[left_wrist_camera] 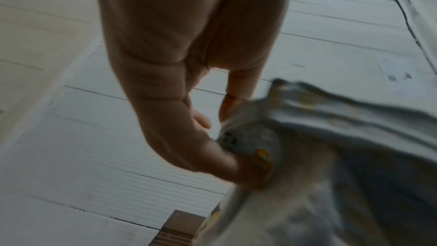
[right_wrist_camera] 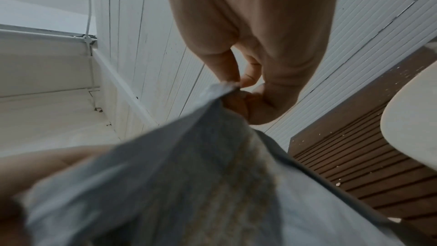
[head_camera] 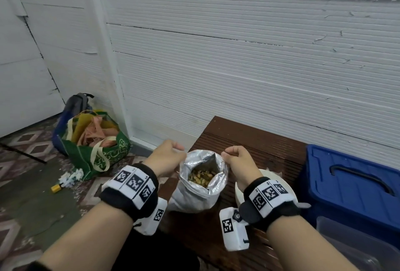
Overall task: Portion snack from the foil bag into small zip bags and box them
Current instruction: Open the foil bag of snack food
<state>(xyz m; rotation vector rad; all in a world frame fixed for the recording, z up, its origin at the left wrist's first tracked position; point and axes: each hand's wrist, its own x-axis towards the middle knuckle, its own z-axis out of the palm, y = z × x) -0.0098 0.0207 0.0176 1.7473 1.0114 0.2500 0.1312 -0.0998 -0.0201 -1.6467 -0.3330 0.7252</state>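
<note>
The left hand (head_camera: 167, 155) has a narrow pinching grip on the left rim of the crinkled silver foil bag (head_camera: 195, 195), thumb and fingers (left_wrist_camera: 227, 108) closed on the bag's edge. The right hand (head_camera: 239, 159) has the same kind of pinching grip on the right rim, fingertips (right_wrist_camera: 230, 71) nipping a corner of foil. Between the two grips the bag's mouth is pulled open, and the yellow-brown snack pieces (head_camera: 201, 176) lie heaped inside it. The foil bag stands upright at the near left edge of the dark brown ribbed tabletop (head_camera: 255, 138). Just to its right, partly behind the right wrist, sits a round white container (head_camera: 239, 192). Further right, a blue plastic storage box with a black handle on its lid (head_camera: 350, 182) stands beside the tabletop, and a clear plastic container (head_camera: 355, 244) shows at the lower right corner. On the patterned floor (head_camera: 28, 145) to the left, well apart from the bag, a green tote bag stuffed with cloth (head_camera: 95, 141) leans near a grey backpack (head_camera: 76, 103) against the white panelled wall (head_camera: 238, 54).
</note>
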